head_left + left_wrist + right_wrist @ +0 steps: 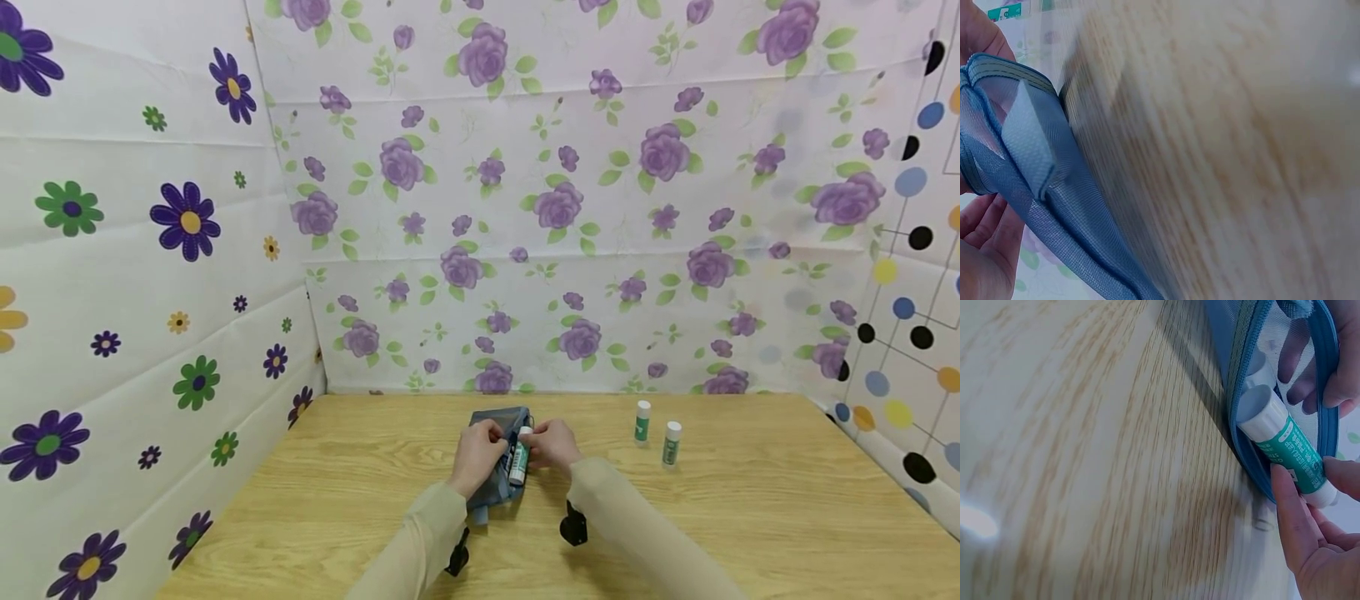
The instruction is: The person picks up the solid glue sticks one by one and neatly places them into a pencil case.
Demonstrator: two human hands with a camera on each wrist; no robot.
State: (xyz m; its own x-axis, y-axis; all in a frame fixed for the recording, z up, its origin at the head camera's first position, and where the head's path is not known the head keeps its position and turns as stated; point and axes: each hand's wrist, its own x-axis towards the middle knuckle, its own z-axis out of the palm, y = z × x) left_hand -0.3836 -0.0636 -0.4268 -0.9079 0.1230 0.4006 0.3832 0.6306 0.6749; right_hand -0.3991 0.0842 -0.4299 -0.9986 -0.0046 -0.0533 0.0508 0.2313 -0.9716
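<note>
Currently, head view: stick 1 (517,467) lies between the left hand (477,454) and right hand (553,446), at the pouch's (486,493) right side, long axis pointing away from the person. The right hand, nearer, pinches it. Stick 2 (642,423) and stick 3 (671,445) stand upright, well right.

Left wrist view: pouch side only; grips cannot be told.

Right wrist view: stick 1's far end enters the mouth; stick 4 (1259,370) sits just behind, inside. Left hand grips the rim (1329,381).

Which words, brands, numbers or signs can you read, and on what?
No text is clear enough to quote.
Held glue stick: white print on green, too blurred.
Left standing glue stick and right standing glue stick: label marks too small.
Blue mesh pouch: no lettering visible.
</note>
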